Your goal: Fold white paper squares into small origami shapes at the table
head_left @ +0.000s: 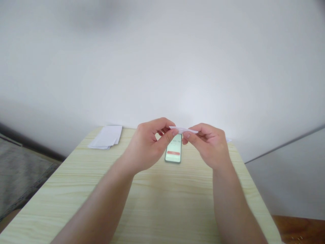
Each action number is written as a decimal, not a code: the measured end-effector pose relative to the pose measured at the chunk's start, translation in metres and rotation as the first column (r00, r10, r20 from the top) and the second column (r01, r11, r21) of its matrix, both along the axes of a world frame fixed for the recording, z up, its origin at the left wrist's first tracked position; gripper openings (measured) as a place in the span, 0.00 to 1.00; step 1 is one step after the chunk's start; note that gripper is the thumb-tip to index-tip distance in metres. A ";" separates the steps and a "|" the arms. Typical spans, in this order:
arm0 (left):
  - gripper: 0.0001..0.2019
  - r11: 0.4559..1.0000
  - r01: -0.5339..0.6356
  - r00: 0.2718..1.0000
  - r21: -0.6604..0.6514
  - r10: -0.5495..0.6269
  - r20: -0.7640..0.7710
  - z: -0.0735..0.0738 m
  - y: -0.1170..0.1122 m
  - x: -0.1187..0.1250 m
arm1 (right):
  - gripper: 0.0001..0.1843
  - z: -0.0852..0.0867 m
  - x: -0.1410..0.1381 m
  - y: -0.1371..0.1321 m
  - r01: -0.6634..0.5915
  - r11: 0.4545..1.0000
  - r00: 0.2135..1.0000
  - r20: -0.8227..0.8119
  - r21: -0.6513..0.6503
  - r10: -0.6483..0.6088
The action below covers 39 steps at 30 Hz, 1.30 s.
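On the pale wood-grain table (172, 210), white paper sheets (108, 134) lie in an uneven stack at the far left. The left hand (149, 145) has its forearm slanting inward, thumb and curled fingers pinching one end of a small, seemingly folded white paper (183, 130). Below it, a lit smartphone (173, 154) lies on the table. The paper is held raised between both hands; light, even thumb pressure should keep its edges aligned without crumpling. The right hand (209, 144) pinches the other end, thumb pointing inward, forearm steeper. Beyond it a white scrap (229, 139) peeks out.
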State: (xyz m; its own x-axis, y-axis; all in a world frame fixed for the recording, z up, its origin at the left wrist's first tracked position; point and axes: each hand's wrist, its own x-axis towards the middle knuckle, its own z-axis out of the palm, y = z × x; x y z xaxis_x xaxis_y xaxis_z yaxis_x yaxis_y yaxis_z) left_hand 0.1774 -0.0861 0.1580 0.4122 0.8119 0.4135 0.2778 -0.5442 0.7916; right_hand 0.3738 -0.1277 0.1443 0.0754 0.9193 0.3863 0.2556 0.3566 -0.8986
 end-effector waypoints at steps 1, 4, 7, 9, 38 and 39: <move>0.12 1.000 0.001 1.000 -0.001 -0.001 0.000 0.000 0.000 0.000 | 0.09 0.000 0.000 -0.001 0.003 1.000 1.000 0.014 0.001 -0.003; 0.10 1.000 -0.012 1.000 0.007 0.012 0.008 0.001 -0.001 0.000 | 0.10 0.001 0.000 -0.003 0.025 1.000 0.997 0.074 0.000 -0.025; 0.11 1.000 -0.025 1.000 -0.002 0.025 0.013 0.001 -0.002 0.000 | 0.10 0.001 -0.001 -0.003 0.033 0.999 0.995 0.094 0.002 -0.033; 0.10 0.999 -0.031 0.999 -0.010 0.031 0.017 0.001 -0.002 0.000 | 0.10 0.000 -0.001 -0.002 0.023 1.000 0.997 0.068 0.000 -0.023; 0.06 0.991 -0.080 0.953 -0.108 0.108 0.284 -0.004 0.003 0.000 | 0.10 -0.003 0.002 0.002 0.050 0.993 0.996 -0.081 0.107 -0.041; 0.05 0.991 -0.098 0.958 -0.089 0.118 0.260 -0.003 0.002 -0.001 | 0.08 -0.003 0.002 0.003 0.061 0.992 0.995 -0.088 0.111 -0.051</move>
